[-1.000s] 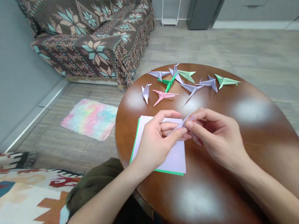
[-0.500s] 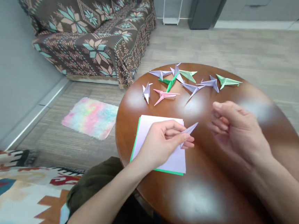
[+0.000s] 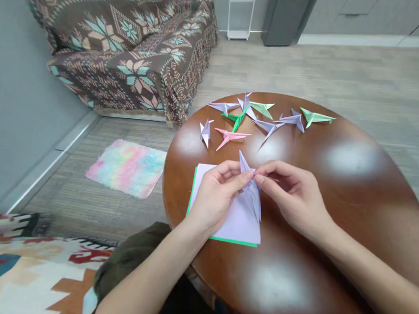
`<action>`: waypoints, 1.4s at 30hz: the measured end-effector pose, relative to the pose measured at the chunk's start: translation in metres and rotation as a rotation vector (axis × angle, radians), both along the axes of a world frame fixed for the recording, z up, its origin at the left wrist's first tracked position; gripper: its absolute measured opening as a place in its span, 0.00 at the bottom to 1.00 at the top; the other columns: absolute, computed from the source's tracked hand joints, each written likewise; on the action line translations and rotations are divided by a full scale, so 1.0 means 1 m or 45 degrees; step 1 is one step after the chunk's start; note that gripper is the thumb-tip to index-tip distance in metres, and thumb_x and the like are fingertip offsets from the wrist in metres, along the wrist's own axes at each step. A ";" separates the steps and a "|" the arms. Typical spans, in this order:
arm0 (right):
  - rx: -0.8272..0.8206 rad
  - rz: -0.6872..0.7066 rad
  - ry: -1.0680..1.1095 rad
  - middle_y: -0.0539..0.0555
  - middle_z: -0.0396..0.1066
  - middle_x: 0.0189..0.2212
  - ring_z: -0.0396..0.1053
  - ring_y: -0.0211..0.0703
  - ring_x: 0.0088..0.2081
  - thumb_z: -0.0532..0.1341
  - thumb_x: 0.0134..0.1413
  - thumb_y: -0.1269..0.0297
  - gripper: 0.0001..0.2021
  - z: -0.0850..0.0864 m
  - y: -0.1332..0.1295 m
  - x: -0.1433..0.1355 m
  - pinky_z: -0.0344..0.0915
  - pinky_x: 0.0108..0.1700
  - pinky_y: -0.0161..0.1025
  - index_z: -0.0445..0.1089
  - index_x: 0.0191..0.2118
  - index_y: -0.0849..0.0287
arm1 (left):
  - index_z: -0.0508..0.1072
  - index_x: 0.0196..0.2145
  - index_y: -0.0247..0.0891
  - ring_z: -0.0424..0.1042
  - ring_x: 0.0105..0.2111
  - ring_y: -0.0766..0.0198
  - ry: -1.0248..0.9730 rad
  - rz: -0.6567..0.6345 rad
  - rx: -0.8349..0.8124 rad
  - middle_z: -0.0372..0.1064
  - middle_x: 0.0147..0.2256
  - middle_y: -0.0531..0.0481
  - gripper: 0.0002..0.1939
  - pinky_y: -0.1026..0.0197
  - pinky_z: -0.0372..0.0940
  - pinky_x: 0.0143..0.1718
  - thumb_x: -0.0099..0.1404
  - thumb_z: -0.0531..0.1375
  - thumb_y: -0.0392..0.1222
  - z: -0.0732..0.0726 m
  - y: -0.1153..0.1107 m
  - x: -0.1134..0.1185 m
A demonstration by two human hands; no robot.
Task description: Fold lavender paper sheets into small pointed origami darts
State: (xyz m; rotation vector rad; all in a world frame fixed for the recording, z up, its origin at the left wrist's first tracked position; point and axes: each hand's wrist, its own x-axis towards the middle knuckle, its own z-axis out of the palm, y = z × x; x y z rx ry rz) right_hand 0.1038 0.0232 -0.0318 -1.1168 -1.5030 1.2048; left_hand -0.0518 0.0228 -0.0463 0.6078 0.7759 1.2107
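Observation:
A folded lavender paper (image 3: 244, 163) is pinched between the thumb and fingers of my left hand (image 3: 219, 192), its pointed tip up and its lower part over the paper stack. My right hand (image 3: 292, 191) pinches the same paper at its right edge, thumb and forefinger together. Beneath them lies a stack of square sheets (image 3: 231, 225), lavender on top with green showing at the edges. Farther back rest several folded paper figures, among them a pink one (image 3: 229, 137), a dark green one (image 3: 237, 119) and a pale green one (image 3: 313, 117).
The round brown table (image 3: 337, 207) holds the papers. Beyond it on the left is a sofa (image 3: 136, 67) with a patterned cover, and a pastel rug (image 3: 128, 167) lies on the floor. A white rack (image 3: 238, 34) stands at the back.
My right hand has moved left and now grips the folded paper. The paper has turned more upright and shifted left in my left hand.

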 end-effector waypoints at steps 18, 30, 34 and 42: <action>-0.047 0.051 -0.246 0.48 0.70 0.26 0.63 0.36 0.27 0.61 0.53 0.71 0.03 0.001 0.000 0.003 0.58 0.29 0.35 0.70 0.29 0.59 | 0.73 0.22 0.35 0.61 0.18 0.74 0.355 0.012 0.142 0.65 0.19 0.56 0.13 0.67 0.56 0.23 0.59 0.70 0.42 0.001 0.004 -0.007; -0.059 0.037 -0.243 0.48 0.70 0.25 0.63 0.37 0.26 0.62 0.54 0.71 0.03 -0.002 0.001 0.004 0.57 0.29 0.35 0.72 0.30 0.59 | 0.75 0.25 0.34 0.63 0.19 0.73 0.536 -0.134 0.251 0.67 0.20 0.55 0.14 0.68 0.57 0.22 0.56 0.73 0.45 0.011 0.011 -0.022; -0.080 0.023 -0.227 0.49 0.72 0.26 0.64 0.38 0.27 0.63 0.55 0.69 0.03 0.000 0.001 0.004 0.59 0.30 0.35 0.73 0.30 0.59 | 0.72 0.21 0.34 0.62 0.19 0.73 0.639 -0.073 0.304 0.65 0.17 0.56 0.17 0.67 0.56 0.25 0.59 0.72 0.45 0.009 0.004 -0.013; -0.198 0.009 -0.189 0.46 0.67 0.21 0.61 0.35 0.23 0.61 0.50 0.73 0.05 -0.005 0.005 0.005 0.56 0.26 0.35 0.71 0.27 0.59 | 0.74 0.23 0.36 0.61 0.20 0.74 0.494 0.231 0.239 0.65 0.19 0.57 0.14 0.68 0.56 0.24 0.58 0.71 0.44 0.008 0.016 -0.029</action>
